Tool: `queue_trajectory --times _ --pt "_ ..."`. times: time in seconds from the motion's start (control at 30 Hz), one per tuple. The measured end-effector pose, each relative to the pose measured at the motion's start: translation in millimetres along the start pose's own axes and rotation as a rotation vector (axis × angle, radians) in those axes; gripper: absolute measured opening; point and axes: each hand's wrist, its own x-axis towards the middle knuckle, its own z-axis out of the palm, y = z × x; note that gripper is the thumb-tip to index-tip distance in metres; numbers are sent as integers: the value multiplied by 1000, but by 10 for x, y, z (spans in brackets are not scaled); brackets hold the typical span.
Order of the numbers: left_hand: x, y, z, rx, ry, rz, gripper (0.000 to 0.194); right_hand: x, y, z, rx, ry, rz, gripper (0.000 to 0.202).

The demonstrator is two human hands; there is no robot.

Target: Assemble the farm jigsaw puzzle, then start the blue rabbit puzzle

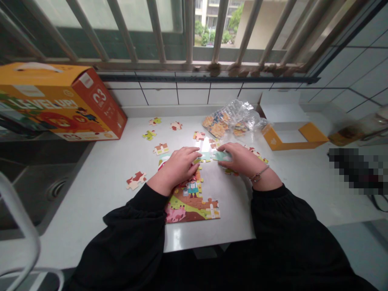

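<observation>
A partly joined jigsaw puzzle (184, 202) with a farm picture lies on the white counter. My left hand (183, 163) rests over its upper part, fingers apart, the tips near a light-blue piece at the top edge. My right hand (238, 159) pinches a pale blue puzzle piece (220, 155) between thumb and fingers, just right of that top row. Whether the two pieces touch is hard to make out. Part of the picture is hidden under my left hand. Loose pieces lie around, among them a brown-and-cream puzzle piece (136, 180) left of the puzzle.
Behind my hands sits a clear plastic bag (233, 119) of puzzle pieces. An orange-and-white open box (294, 137) stands at the right, near a bottle (357, 129). On the left are a large orange carton (60, 101) and a dark sink (36, 178). Window bars rise behind the counter.
</observation>
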Motion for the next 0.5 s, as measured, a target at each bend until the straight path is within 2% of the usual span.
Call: queue_trajectory --times 0.2,0.5 --pt "19 -6 34 -14 -51 57 30 41 -91 29 24 14 -26 39" --pt "19 -14 28 -23 -62 81 29 21 -127 0 48 -1 -73 48"
